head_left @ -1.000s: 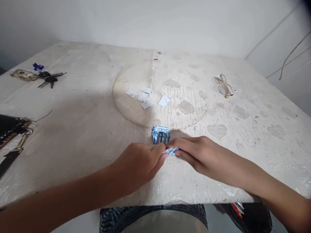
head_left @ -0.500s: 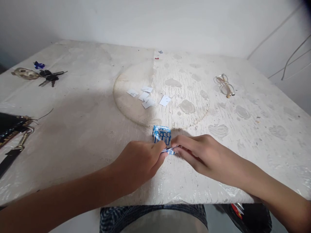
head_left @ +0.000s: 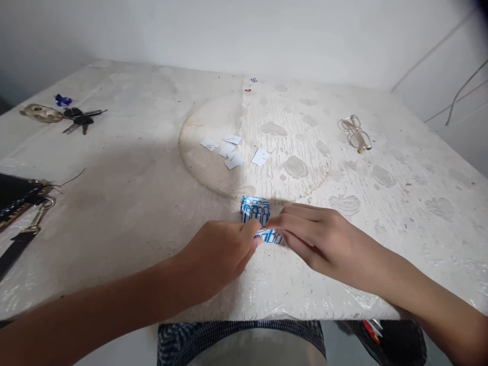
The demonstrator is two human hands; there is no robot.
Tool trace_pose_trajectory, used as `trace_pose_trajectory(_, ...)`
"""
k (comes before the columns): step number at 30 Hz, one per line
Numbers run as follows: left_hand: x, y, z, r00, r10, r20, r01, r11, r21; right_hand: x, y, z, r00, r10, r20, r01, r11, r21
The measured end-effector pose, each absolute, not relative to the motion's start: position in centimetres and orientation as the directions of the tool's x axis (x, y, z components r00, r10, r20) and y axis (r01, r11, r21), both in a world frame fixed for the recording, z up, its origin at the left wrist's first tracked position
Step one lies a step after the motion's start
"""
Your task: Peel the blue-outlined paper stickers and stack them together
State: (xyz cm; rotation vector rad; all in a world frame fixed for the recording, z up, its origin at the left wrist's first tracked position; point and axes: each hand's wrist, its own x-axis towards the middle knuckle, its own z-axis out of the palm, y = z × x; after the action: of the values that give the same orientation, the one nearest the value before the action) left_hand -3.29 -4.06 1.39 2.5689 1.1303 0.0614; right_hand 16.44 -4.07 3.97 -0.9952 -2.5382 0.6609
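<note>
My left hand (head_left: 223,251) pinches a small white paper piece (head_left: 273,237) drawn with blue rectangles, thumb on top and fingers under its left end. At its right side, my right hand (head_left: 320,231) is closed, with the fingertips touching the paper's top and edge. The paper is held just above the table, and its ends are partly covered by my fingers. Right behind it sits a small boxy white paper thing (head_left: 255,207) with the same blue rectangles. Its lower front is hidden by my left thumb.
White paper slips (head_left: 233,160) with writing lie farther back on the plastic-covered table (head_left: 145,203). Eyeglasses (head_left: 356,134) rest at right. Keys (head_left: 81,118), a blue wrapper (head_left: 63,100) and a black bag (head_left: 19,195) with a strap are at left.
My right fingers have shifted left over the paper and spread more. More of the paper's blue-patterned face now shows. My left hand has stayed nearly still.
</note>
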Motion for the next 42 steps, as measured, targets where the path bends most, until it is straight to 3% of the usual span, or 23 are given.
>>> trace_pose_trajectory(10, -3.3, -4.0, 1.7, 0.679, 0.72, -0.144, 0.711, -0.596, 0.372, 16.7, -4.2, 4.0, -0.607, 0.795, 0.011, 0.605, 0.47, -0.643)
trace_pose_trajectory(17, -3.3, -4.1, 1.8, 0.681, 0.718, -0.144, 0.703, -0.586, 0.404, 16.9, -3.7, 3.8, -0.631, 0.775, 0.029, 0.637, 0.539, -0.552)
trace_pose_trajectory(28, -3.5, -4.3, 2.0, 0.703, 0.699, -0.131, 0.681, -0.608, 0.409, 16.8, -4.0, 3.4, -0.625, 0.78, 0.001, 0.603, 0.484, -0.634)
trace_pose_trajectory(38, -3.3, -4.3, 1.6, 0.71, 0.696, -0.111, 0.675, -0.627, 0.389, 16.6, -4.0, 3.1, -0.644, 0.761, -0.073, 0.638, 0.482, -0.6)
trace_pose_trajectory(42, -3.5, -4.4, 1.6, 0.702, 0.712, -0.017, 0.651, -0.631, 0.422, 16.1, -4.0, 2.8, -0.682, 0.731, -0.037, 0.61, 0.539, -0.581)
